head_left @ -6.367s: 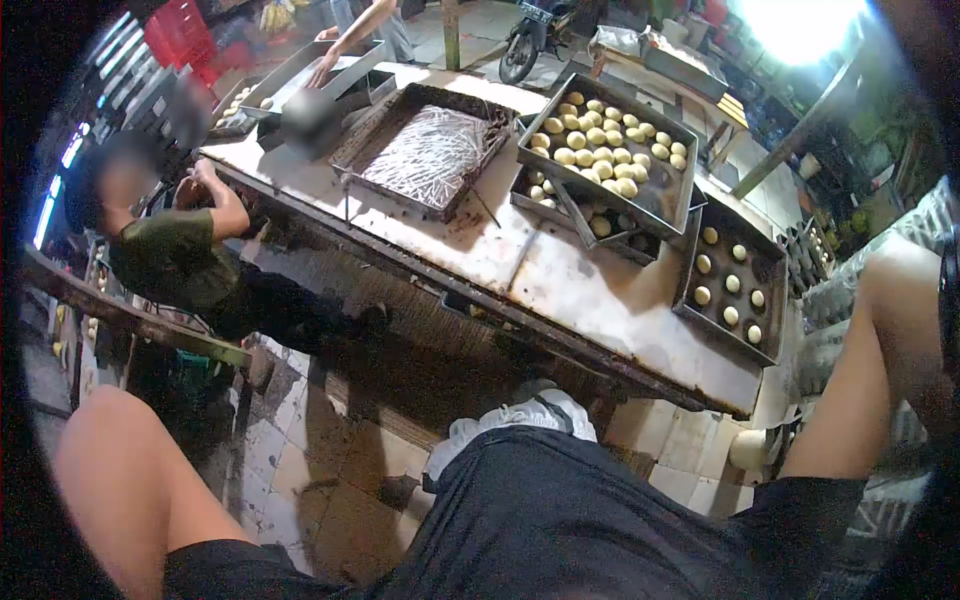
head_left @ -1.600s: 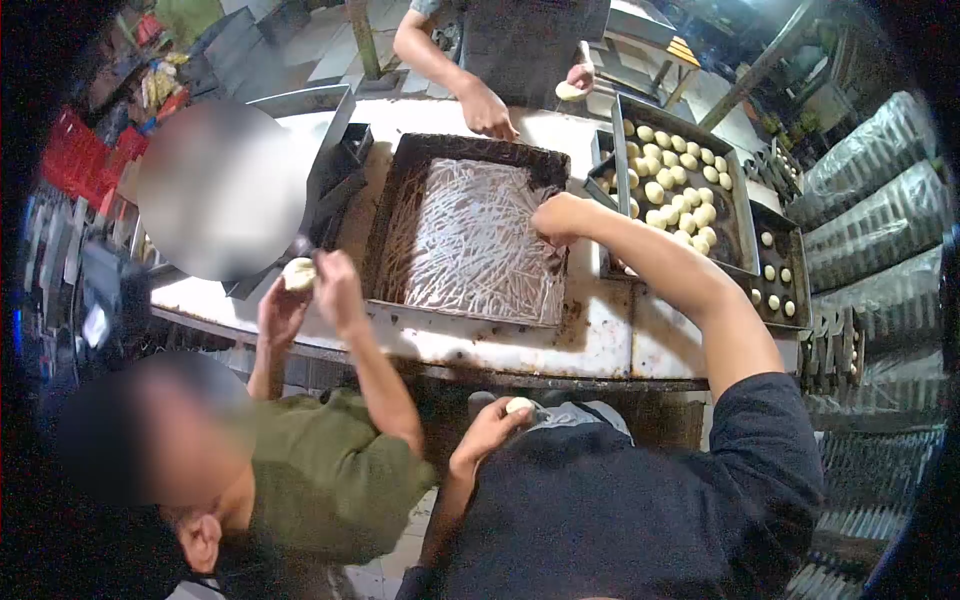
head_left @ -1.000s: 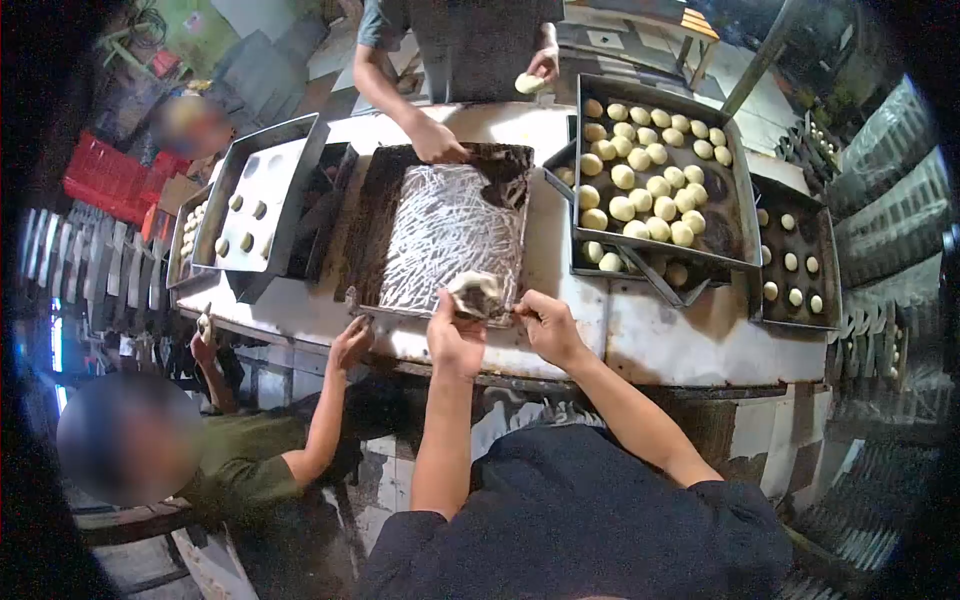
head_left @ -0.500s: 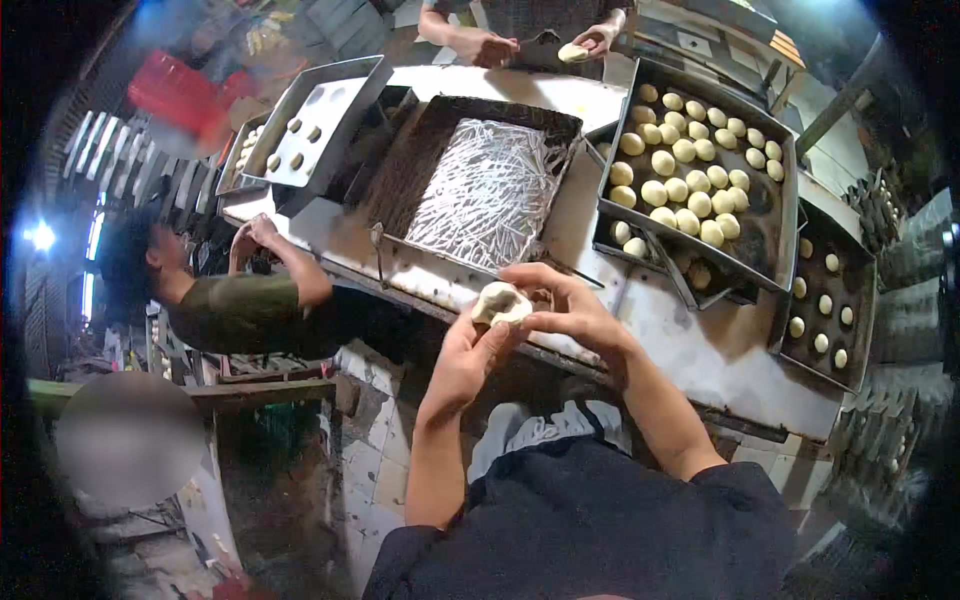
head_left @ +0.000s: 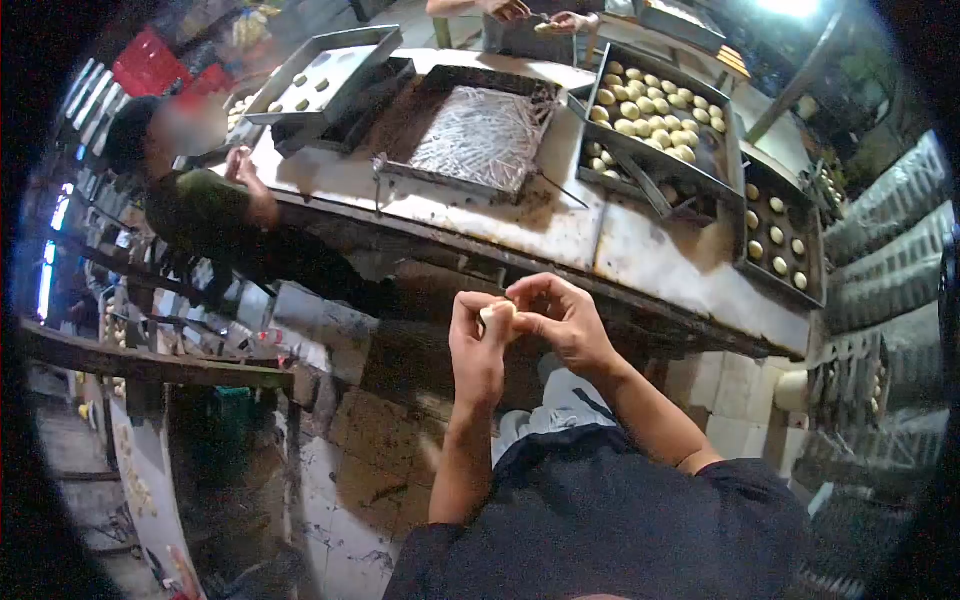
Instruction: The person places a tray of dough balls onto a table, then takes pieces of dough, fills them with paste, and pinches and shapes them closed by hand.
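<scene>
A pale piece of dough (head_left: pixel 497 318) is pinched between my two hands, in front of the table's near edge. My left hand (head_left: pixel 478 345) wraps round it from the left, its fingers curled. My right hand (head_left: pixel 562 325) presses its thumb and fingertips against the dough's right side. Most of the dough is hidden by my fingers. Beyond my hands, a dark-rimmed tray (head_left: pixel 475 135) of whitish strands lies on the table (head_left: pixel 560 235). To its right, a tray of round dough balls (head_left: pixel 655 110) rests on other trays.
A lower tray (head_left: pixel 780 235) with several spaced balls sits at the table's right end. A metal tray (head_left: pixel 325 80) with a few pieces is at the back left. One person (head_left: pixel 205 205) stands left; another's hands (head_left: pixel 530 15) hold something across the table. A wooden rail (head_left: pixel 160 368) runs lower left.
My hands have closed round the dough, which was open and hollow in my left hand. The view has shifted, so the table appears farther up. The tool-like stick lies beside the strand tray.
</scene>
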### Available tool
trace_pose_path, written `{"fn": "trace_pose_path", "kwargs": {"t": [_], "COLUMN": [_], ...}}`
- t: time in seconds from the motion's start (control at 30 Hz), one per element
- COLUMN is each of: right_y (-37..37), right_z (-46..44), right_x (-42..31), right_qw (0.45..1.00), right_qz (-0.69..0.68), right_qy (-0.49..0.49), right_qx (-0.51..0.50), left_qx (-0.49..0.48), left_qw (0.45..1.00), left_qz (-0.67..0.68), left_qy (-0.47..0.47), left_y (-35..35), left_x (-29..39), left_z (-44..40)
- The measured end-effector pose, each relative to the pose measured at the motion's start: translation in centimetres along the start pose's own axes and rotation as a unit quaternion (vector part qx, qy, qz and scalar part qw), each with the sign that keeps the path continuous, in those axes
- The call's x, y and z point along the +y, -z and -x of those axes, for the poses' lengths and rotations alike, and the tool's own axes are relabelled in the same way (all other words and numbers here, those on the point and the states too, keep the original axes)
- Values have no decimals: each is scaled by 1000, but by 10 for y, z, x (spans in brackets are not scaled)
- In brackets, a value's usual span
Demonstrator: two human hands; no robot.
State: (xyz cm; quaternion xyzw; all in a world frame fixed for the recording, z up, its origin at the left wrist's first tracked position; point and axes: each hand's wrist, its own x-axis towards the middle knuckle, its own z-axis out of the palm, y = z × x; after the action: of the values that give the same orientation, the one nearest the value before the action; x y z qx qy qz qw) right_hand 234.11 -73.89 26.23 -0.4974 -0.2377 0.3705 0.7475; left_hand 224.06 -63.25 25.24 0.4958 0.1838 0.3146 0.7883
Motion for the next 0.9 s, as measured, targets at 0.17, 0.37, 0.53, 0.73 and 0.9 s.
{"fn": "trace_pose_path", "kwargs": {"t": [0.17,0.37,0.53,0.73,0.9], "right_y": [2,-22,63,197,244], "right_z": [46,94,134,232,277], "right_x": [17,-24,-51,-91,-92], "right_qw": [989,958,970,923,932], "right_qz": [-137,243,177,323,303], "right_qy": [-50,147,95,96,109], "right_qx": [17,29,135,187,168], "left_qx": [-67,21,-118,-202,-220], "left_qw": [941,994,949,920,931], "left_qz": [-298,-92,-267,-294,-272], "left_qy": [-143,-62,-122,-163,103], "left_y": [2,-14,-94,-221,-262], "left_x": [41,25,-4,-78,-116], "left_z": [64,81,110,152,158]}}
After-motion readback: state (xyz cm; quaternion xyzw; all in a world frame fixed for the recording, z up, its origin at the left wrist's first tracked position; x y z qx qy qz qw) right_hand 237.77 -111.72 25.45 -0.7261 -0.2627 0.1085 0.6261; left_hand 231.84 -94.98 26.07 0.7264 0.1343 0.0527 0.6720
